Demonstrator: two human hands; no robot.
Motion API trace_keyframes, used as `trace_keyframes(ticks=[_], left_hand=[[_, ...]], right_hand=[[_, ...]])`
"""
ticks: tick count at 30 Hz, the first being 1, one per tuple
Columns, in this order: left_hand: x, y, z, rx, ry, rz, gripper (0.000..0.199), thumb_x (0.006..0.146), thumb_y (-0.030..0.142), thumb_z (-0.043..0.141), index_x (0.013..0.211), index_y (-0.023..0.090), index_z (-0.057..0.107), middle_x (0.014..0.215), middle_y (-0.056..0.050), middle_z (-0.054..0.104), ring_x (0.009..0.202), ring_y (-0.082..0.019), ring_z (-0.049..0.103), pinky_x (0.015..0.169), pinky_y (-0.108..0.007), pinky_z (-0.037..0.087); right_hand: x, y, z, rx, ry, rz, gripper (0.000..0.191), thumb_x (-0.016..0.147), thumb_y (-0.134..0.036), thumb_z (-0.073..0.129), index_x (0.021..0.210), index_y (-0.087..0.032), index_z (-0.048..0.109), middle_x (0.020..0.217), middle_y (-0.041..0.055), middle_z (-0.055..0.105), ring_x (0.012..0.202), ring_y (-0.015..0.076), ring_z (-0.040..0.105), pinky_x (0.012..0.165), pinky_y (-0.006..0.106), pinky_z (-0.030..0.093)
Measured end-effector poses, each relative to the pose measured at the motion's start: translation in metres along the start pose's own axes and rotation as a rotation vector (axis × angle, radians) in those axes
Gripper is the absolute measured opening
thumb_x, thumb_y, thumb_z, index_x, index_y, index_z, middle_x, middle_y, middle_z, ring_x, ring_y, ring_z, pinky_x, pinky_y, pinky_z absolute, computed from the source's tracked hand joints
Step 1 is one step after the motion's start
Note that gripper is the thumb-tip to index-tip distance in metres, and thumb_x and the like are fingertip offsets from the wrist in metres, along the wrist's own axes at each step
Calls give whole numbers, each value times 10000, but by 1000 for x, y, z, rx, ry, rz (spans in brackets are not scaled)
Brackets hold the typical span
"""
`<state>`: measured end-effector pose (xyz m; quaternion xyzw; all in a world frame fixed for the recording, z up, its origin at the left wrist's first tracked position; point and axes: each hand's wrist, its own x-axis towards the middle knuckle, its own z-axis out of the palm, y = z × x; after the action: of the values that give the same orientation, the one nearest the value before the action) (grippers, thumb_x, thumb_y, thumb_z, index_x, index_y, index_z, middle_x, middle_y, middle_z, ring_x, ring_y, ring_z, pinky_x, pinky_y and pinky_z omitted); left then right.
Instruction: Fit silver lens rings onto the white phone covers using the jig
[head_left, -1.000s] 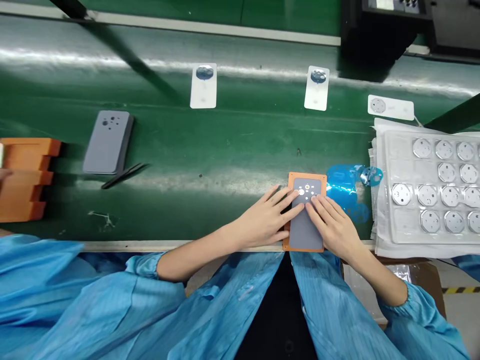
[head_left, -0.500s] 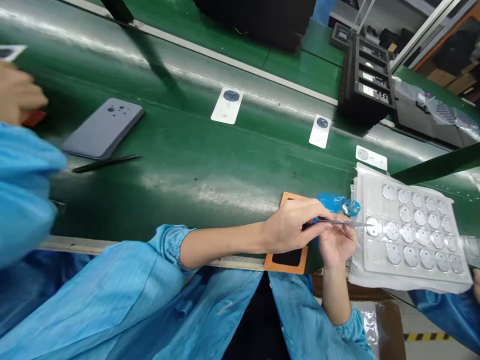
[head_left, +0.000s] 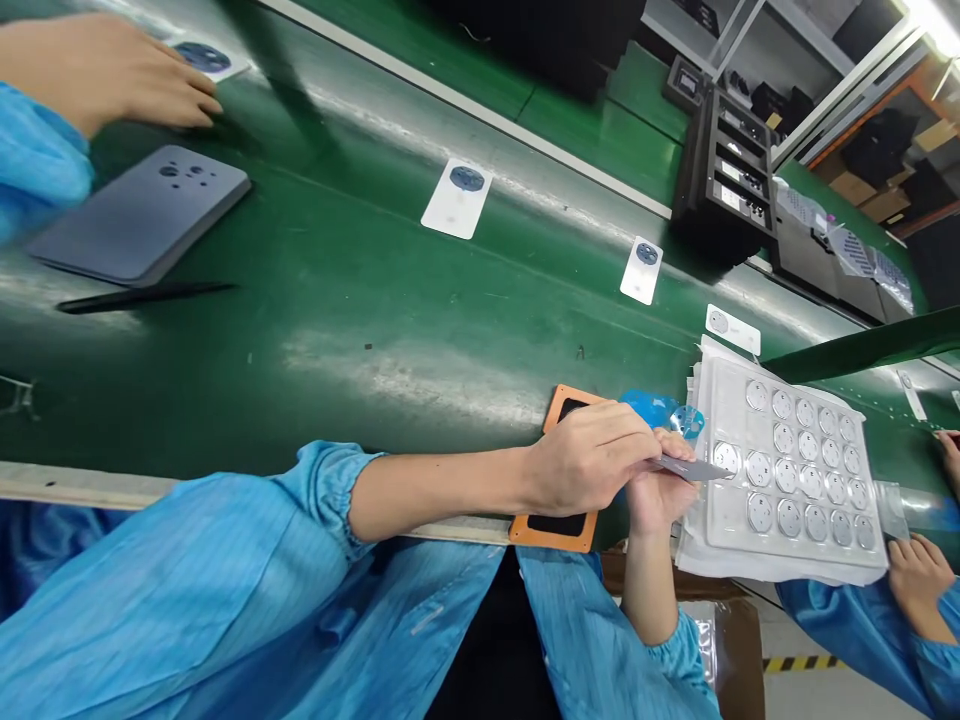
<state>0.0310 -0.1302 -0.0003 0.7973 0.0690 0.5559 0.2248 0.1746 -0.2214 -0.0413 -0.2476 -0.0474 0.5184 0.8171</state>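
My left hand (head_left: 589, 455) pinches a thin flat grey card (head_left: 697, 469), seen almost edge-on and pointing right. My right hand (head_left: 661, 492) is just under it, palm up, its thumb and fingertips against the card. Whatever is on the card's underside is hidden. Beneath my left hand lies an orange-framed holder (head_left: 555, 533) with black insets, partly covered. Behind my right hand is a piece of shiny blue film (head_left: 651, 408). To the right, a clear plastic tray (head_left: 739, 545) carries several round silvery discs, the nearest close to the card's tip.
White cards with round discs (head_left: 457, 205) (head_left: 642, 275) (head_left: 733, 328) lie along the green bench. At left are a grey phone-shaped slab (head_left: 142, 215), black tweezers (head_left: 142, 297) and another person's hand (head_left: 142, 75). Another person's hand (head_left: 919, 575) is beside the tray. A black rack (head_left: 727, 170) stands behind.
The grey card has tilted, so more of its face shows. The co-worker's hand at left has moved right, over a white card. More of the co-worker at right shows.
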Motion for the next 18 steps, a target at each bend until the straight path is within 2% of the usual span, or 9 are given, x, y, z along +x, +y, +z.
trace_keyframes(ticks=[3,5,8,11,14,16,18], left_hand=[[0,-6,-1,-72,-22,-73,147,1005,140,541,921,167,659,840,-43,737,809,-151,704,787,-267,581],[-1,-10,-4,-156,-85,-191,122,996,170,584,915,163,674,856,-42,738,821,-147,702,790,-256,568],[-2,-20,-6,-275,-193,-476,135,951,219,648,833,161,679,765,-8,693,699,-125,650,674,-230,521],[1,-37,-4,-365,-166,-776,243,881,316,713,716,160,628,677,13,641,644,-125,605,610,-230,482],[11,-59,-7,-508,-108,-948,296,794,416,781,803,153,646,768,-23,699,729,-161,652,693,-276,539],[21,-71,-18,-596,-73,-976,392,751,432,821,964,145,662,880,-58,738,811,-180,688,794,-325,570],[33,-78,-37,-601,-25,-953,431,756,438,831,1025,145,666,947,-78,742,864,-181,696,855,-345,571]], right_hand=[[0,0,3,-140,-36,-40,277,706,-149,760,711,-249,502,706,-77,584,696,99,618,805,270,587],[0,2,5,-306,-76,-81,262,694,-218,821,758,-258,570,770,-63,639,786,124,654,823,299,582],[5,11,8,-603,-61,-207,264,692,-258,869,822,-252,640,821,-41,698,809,144,674,858,336,568],[24,20,17,-747,30,-300,304,662,-280,893,864,-215,675,849,-9,737,801,157,685,883,357,568],[66,13,37,-781,8,-279,357,629,-268,896,908,-194,685,904,20,757,855,175,700,889,356,583],[107,-5,55,-807,-11,-278,382,632,-257,881,946,-196,673,952,26,758,918,181,707,879,337,594],[153,-29,71,-917,26,-304,339,682,-284,842,948,-202,649,953,25,748,929,172,708,845,309,605]])
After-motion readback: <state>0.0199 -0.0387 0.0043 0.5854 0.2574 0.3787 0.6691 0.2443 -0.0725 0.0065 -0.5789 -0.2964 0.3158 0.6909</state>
